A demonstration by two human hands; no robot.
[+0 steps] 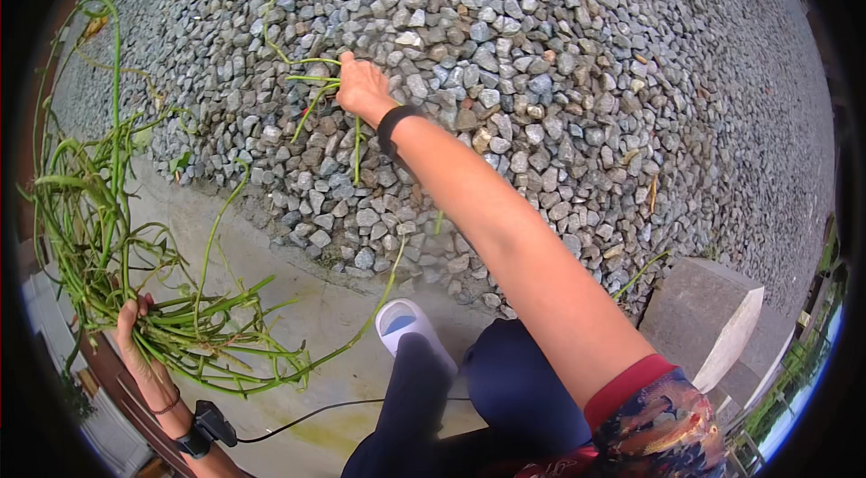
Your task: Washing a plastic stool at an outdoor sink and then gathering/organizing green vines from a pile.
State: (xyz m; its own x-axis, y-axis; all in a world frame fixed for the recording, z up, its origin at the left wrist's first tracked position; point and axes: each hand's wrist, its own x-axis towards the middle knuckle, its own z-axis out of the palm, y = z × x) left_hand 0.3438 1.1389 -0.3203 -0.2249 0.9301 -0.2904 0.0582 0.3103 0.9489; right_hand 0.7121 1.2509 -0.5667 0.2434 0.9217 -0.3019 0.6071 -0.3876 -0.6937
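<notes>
My left hand (pixel 135 336) is closed around a large, loose bundle of green plant stems (pixel 101 241) at the left of the view. Long stems trail out of the bundle, one of them curving over the concrete toward my foot. Stretched out over the grey gravel (pixel 568 86), my right hand (pixel 363 87) grips a few thin green stems (pixel 314 77). Their ends stick out to the left of the fist and hang below it. The palm and most of the fingers are turned away from view.
A concrete slab (pixel 284 315) lies under my feet, with a white slipper (pixel 399 322) on one foot. A black cable (pixel 311 416) runs from a device (pixel 215 422) at my left wrist. At the lower right stands a concrete block (pixel 697 315), near a single stem (pixel 639 275) on the gravel.
</notes>
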